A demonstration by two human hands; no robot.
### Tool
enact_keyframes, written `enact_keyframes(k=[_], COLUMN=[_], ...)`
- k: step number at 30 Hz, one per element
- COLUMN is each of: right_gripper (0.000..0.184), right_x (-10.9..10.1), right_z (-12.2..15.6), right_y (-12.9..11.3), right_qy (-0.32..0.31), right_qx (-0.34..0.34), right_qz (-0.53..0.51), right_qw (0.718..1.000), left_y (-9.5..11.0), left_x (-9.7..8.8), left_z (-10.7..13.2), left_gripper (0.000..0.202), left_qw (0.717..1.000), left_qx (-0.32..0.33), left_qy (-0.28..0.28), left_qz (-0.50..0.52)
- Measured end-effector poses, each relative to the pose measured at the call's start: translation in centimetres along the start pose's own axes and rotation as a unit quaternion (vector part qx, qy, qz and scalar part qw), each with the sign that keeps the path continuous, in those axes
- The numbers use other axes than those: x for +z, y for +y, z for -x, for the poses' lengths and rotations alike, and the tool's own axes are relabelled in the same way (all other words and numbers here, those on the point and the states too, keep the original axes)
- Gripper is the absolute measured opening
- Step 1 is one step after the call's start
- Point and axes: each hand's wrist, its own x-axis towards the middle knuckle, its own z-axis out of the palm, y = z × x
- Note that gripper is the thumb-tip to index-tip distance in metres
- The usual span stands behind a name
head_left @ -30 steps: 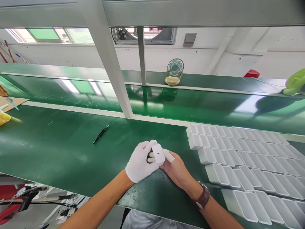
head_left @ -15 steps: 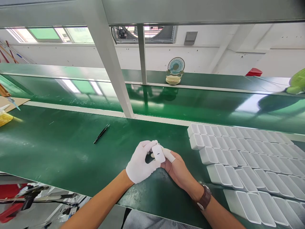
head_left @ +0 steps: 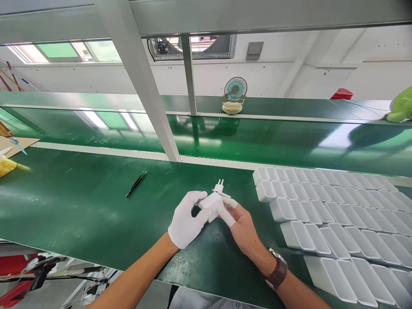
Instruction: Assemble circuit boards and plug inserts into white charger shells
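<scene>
A small white charger plug (head_left: pixel 212 202) with two metal prongs pointing up and away is held over the green bench (head_left: pixel 80 201). My left hand (head_left: pixel 186 221), in a white glove, grips its left side. My right hand (head_left: pixel 240 225), bare with white finger cots and a brown wristwatch, pinches its right side. Just to the right lie rows of empty white plug housings (head_left: pixel 322 210) with their open sides up.
Black tweezers (head_left: pixel 136 183) lie on the bench to the left. A grey slanted post (head_left: pixel 141 81) rises behind the hands. Beyond it runs a glossy green belt with a small desk fan (head_left: pixel 234 95) on its far ledge. A yellow bag (head_left: pixel 6 165) sits far left.
Both hands have turned the plug over: its flat face with a small slot showed before, now its prongs point up. The hands stayed in the same spot.
</scene>
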Motion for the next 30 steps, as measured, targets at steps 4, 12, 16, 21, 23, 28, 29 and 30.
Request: enact_keyframes(k=[4, 12, 16, 21, 23, 28, 29, 30], right_gripper=[0.04, 0.038, 0.037, 0.04, 0.041, 0.04, 0.04, 0.04], right_x=[0.1, -0.2, -0.2, -0.1, -0.2, -0.5, -0.4, -0.3], right_z=[0.1, 0.4, 0.4, 0.3, 0.1, -0.1, 0.0, 0.0], right_y=[-0.1, 0.7, 0.5, 0.1, -0.1, 0.0, 0.1, 0.1], right_qy=[0.03, 0.011, 0.011, 0.024, 0.024, -0.031, -0.045, -0.058], right_qx=[-0.056, -0.086, -0.096, -0.078, -0.03, 0.095, 0.107, 0.116], right_qz=[0.034, 0.074, 0.1, 0.064, 0.015, -0.107, -0.121, -0.132], right_qw=[0.997, 0.993, 0.99, 0.995, 0.999, 0.989, 0.986, 0.983], left_y=[0.1, 0.0, -0.1, 0.3, 0.5, 0.8, 0.8, 0.7], left_x=[0.3, 0.4, 0.5, 0.3, 0.2, 0.2, 0.2, 0.2], left_z=[-0.1, -0.1, -0.2, -0.1, 0.1, 0.7, 0.8, 0.9], left_gripper=[0.032, 0.028, 0.027, 0.03, 0.046, 0.082, 0.082, 0.081], left_qw=[0.999, 0.999, 0.999, 0.999, 0.998, 0.994, 0.993, 0.993], left_qx=[-0.007, -0.003, 0.001, 0.007, 0.021, 0.073, 0.074, 0.072], left_qy=[-0.005, -0.011, -0.011, -0.008, -0.005, -0.015, -0.019, -0.02], left_qz=[-0.033, -0.052, -0.043, -0.05, -0.057, -0.082, -0.085, -0.088])
